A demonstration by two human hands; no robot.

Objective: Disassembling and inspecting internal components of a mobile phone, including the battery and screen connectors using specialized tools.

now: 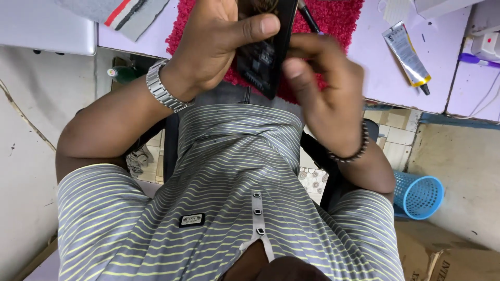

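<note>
we see the left hand (219, 41) gripping a dark phone (265, 52) with its back open, thumb pressed across it and fingers wrapped behind. the right hand (323, 88) is at the phone's right edge, fingers curled narrow and touching it; it is blurred, so we cannot tell if it pinches anything. the phone is held above a red mat (338, 21) on the pale table (375, 62), where a glue tube (408, 54) lies far right. a blue basket (419, 195) stands on the floor.

Bare pale table (375, 67) between red mat (338, 15) and glue tube (407, 54); right edge crowded.
</note>
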